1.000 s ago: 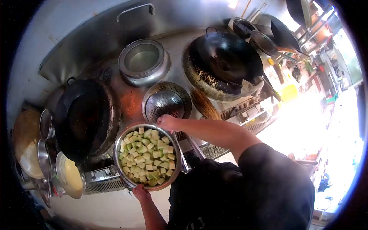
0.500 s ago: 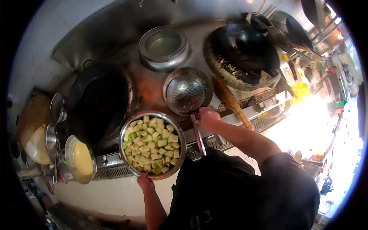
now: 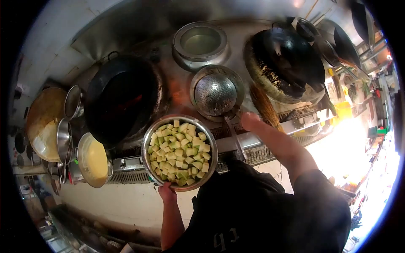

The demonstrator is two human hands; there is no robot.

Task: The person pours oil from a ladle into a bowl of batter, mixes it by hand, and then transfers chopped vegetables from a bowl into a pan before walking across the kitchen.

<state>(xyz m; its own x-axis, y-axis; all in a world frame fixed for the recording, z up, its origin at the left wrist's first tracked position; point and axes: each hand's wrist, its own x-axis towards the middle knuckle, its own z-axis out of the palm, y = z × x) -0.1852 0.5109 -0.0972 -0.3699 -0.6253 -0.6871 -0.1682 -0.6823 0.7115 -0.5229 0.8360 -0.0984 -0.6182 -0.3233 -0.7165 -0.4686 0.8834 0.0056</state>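
My left hand [image 3: 167, 192] grips the lower rim of a steel bowl [image 3: 214, 168] filled with pale cubed vegetable pieces [image 3: 179, 154], some edged with green skin. The bowl is held over the front edge of the stove. My right hand [image 3: 250, 121] is just right of the handle of a perforated metal strainer [image 3: 216, 95], its fingers blurred and partly hidden. That strainer rests face down over a round metal pan [image 3: 197, 103], its handle pointing toward me. A bamboo brush [image 3: 265, 105] lies beyond my right hand.
A black wok [image 3: 120, 99] sits on the left burner, another dark wok [image 3: 282, 63] on the right. Behind the strainer stands a steel pot [image 3: 200, 44] of liquid. At left are a pot of yellow liquid [image 3: 96, 160] and metal bowls [image 3: 64, 137]. Bright light glares at right.
My right hand has shifted rightward, away from the strainer handle. The view has swung, so the stove and bowl sit farther right in it. My left hand keeps its grip on the bowl.
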